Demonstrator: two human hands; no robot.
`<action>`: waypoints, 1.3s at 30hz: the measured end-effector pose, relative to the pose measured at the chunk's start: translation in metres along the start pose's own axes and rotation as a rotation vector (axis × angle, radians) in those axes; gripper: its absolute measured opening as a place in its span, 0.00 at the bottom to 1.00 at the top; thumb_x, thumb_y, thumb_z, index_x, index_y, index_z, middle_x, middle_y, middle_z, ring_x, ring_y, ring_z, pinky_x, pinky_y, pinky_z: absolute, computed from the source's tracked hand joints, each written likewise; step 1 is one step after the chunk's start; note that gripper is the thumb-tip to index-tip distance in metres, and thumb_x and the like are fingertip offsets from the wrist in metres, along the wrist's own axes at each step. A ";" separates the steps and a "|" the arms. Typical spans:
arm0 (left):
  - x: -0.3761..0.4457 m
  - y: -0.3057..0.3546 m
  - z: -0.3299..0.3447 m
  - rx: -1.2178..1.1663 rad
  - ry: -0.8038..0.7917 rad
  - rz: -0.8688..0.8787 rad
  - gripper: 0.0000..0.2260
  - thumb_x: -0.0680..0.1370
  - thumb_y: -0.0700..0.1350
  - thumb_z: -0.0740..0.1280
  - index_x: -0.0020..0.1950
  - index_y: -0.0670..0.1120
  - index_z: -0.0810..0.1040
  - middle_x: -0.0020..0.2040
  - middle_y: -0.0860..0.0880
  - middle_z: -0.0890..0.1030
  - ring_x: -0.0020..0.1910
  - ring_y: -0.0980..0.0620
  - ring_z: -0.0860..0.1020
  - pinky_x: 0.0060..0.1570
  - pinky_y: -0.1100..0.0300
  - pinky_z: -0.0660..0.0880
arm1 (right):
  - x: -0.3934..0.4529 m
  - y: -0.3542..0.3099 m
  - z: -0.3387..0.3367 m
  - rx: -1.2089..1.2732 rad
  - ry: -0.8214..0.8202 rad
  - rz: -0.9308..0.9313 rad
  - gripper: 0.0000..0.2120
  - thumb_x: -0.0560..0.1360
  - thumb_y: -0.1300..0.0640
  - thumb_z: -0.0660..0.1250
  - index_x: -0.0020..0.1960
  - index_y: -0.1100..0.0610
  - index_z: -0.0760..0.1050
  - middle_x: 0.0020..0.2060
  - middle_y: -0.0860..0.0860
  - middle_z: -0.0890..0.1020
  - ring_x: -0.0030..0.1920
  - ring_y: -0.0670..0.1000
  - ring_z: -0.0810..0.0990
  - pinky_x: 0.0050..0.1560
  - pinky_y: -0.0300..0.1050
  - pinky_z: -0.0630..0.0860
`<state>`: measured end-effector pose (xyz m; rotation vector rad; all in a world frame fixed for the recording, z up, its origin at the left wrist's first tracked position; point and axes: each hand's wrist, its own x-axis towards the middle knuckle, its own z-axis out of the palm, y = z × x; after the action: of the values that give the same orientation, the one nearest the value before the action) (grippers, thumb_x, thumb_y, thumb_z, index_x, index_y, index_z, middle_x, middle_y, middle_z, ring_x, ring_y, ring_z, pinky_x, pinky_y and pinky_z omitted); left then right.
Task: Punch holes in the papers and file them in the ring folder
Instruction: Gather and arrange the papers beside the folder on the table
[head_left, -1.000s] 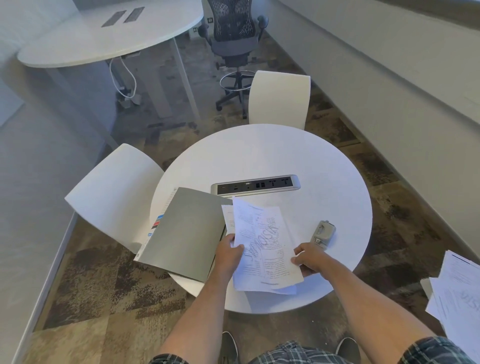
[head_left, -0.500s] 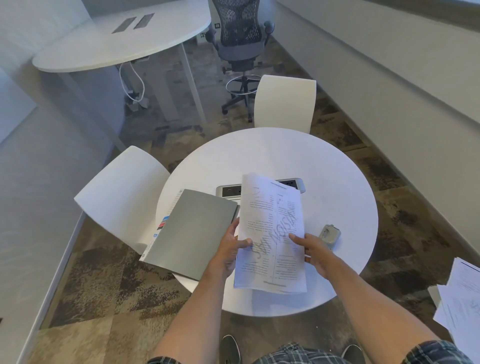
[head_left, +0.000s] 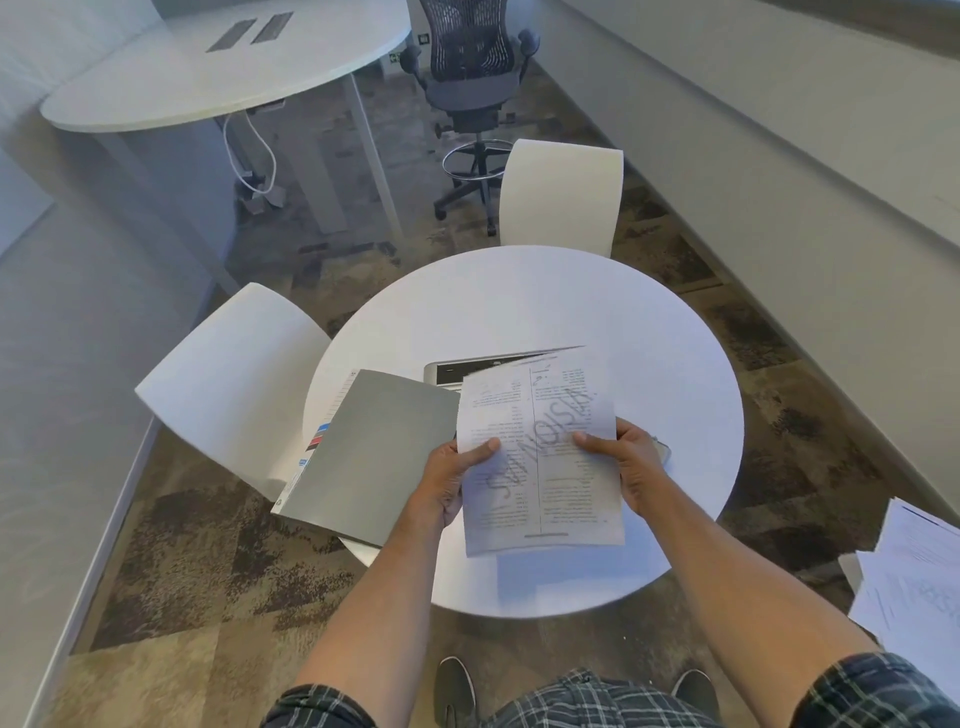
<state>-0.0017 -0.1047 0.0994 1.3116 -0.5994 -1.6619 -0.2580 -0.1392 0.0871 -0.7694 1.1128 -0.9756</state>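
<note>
I hold a thin stack of printed papers (head_left: 540, 452) upright above the round white table (head_left: 519, 301). My left hand (head_left: 449, 475) grips the stack's left edge and my right hand (head_left: 631, 465) grips its right edge, thumbs on the front page. The grey ring folder (head_left: 371, 452) lies shut on the table's left side, overhanging the edge, just left of my left hand. The hole punch (head_left: 662, 451) sits on the table behind my right hand, almost wholly hidden.
A silver power-socket strip (head_left: 447, 370) is set into the table behind the papers. Two white chairs stand by the table, one at the left (head_left: 228, 379) and one at the back (head_left: 561, 195). More loose papers (head_left: 914, 577) lie at the right edge. A desk and office chair stand beyond.
The papers were lifted off the table and raised to stand upright in both hands. My right hand shifted up along the stack's right edge, covering the hole punch.
</note>
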 end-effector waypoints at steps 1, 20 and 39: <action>0.000 0.004 0.001 -0.002 -0.001 0.002 0.20 0.72 0.38 0.77 0.61 0.33 0.81 0.58 0.35 0.83 0.51 0.39 0.83 0.54 0.46 0.81 | 0.001 -0.002 0.000 -0.020 -0.002 -0.020 0.24 0.62 0.60 0.82 0.56 0.64 0.84 0.52 0.63 0.86 0.53 0.66 0.85 0.53 0.59 0.82; 0.007 -0.005 0.006 0.347 -0.029 0.243 0.22 0.66 0.32 0.78 0.51 0.55 0.84 0.52 0.52 0.86 0.53 0.52 0.83 0.54 0.56 0.81 | 0.005 -0.011 -0.002 -0.347 -0.066 -0.061 0.22 0.58 0.57 0.83 0.51 0.55 0.83 0.50 0.54 0.87 0.53 0.56 0.84 0.54 0.56 0.82; 0.017 -0.032 -0.005 0.297 0.085 0.058 0.14 0.77 0.42 0.74 0.62 0.42 0.83 0.56 0.46 0.86 0.56 0.45 0.84 0.58 0.52 0.80 | 0.005 0.021 -0.006 -0.262 -0.001 0.029 0.14 0.79 0.56 0.72 0.63 0.55 0.78 0.53 0.53 0.87 0.52 0.58 0.87 0.55 0.59 0.83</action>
<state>-0.0084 -0.1034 0.0639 1.5527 -0.8490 -1.5019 -0.2585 -0.1356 0.0654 -0.9618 1.2626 -0.8136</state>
